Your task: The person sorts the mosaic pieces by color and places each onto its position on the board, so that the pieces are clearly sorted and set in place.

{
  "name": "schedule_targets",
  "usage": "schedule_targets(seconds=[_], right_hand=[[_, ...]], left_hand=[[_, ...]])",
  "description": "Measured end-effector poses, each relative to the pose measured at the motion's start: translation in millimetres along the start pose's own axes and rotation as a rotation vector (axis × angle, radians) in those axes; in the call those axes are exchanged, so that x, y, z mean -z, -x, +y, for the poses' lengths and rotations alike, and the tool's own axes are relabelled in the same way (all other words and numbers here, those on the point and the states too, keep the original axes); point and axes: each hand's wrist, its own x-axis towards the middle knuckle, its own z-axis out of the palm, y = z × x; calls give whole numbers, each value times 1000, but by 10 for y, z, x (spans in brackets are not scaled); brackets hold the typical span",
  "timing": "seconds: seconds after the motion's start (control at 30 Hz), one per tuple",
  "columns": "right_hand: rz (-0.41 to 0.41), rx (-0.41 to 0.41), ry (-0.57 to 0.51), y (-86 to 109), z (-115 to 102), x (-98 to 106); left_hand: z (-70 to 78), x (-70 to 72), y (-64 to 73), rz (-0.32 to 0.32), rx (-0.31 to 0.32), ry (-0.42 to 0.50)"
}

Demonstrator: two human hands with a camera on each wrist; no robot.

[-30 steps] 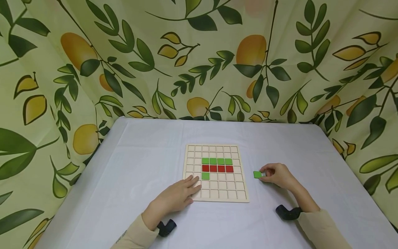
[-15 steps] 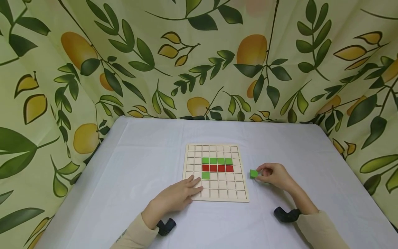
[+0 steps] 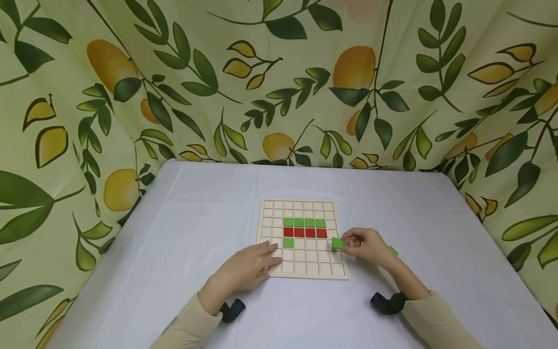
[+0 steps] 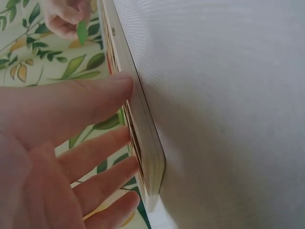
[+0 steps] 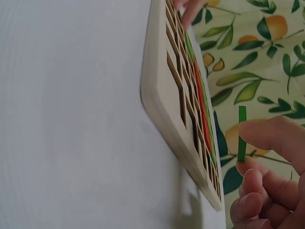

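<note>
A square wooden grid board [image 3: 313, 268] lies on the table. Several green tiles [image 3: 299, 222] fill part of one row, and directly below it is a row of several red tiles [image 3: 299, 232]. Under the red row's left end sits a single green tile [image 3: 288, 242]. My left hand [image 3: 250, 264] rests on the board's lower left part with fingers extended; in the left wrist view its thumb [image 4: 105, 95] touches the board's side. Between thumb and fingertips, my right hand [image 3: 368, 246] pinches a green tile [image 3: 337, 243] above the board's right edge, seen edge-on in the right wrist view.
Another green tile [image 3: 394, 250] lies on the table, partly hidden behind the right forearm. A white cloth [image 3: 209, 208] covers the table. Behind it hangs a patterned curtain [image 3: 244, 111]. Black wrist-worn devices [image 3: 388, 304] stick out at the cuffs.
My right hand has moved left with the pinched green tile, from beside the board to over its right edge. A second green tile has come into view behind it. The left hand stays put.
</note>
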Motion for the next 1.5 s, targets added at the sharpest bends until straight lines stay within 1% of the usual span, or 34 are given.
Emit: schedule_targets(seconds=[0.07, 0.2, 0.27, 0.4, 0.5, 0.67, 0.8, 0.93, 1.03, 1.23, 1.5], right_hand=[[-10, -2, -24, -21, -26, -52], [-36, 1, -67, -61, -72, -166], [-47, 7, -83, -80, -100, -218], [-55, 20, -95, -129, -148, -306], [-58, 28, -91, -172, -179, -363], [-63, 49, -87, -249, -220, -456], [-56, 57, -65, -301, -264, -522], [-39, 42, -34, -337, -312, -576], [-30, 36, -1, -357, -341, -613], [-9, 52, 75, -387, -383, -663], [-26, 34, 105, -411, -418, -671]], left_hand=[[11, 1, -5, -23, -1, -5], [32, 2, -4, -80, 26, 38], [27, -4, -5, -94, 41, 66], [-17, -14, -8, -93, 67, 96], [-59, -26, -8, -92, 80, 138], [-79, -31, -4, -88, 74, 191], [-68, -49, -19, -87, 81, 189], [-56, -73, -40, -90, 86, 196], [-53, -79, -45, -88, 85, 199], [-59, -71, -34, -77, 75, 214], [-55, -37, -17, -78, 68, 235]])
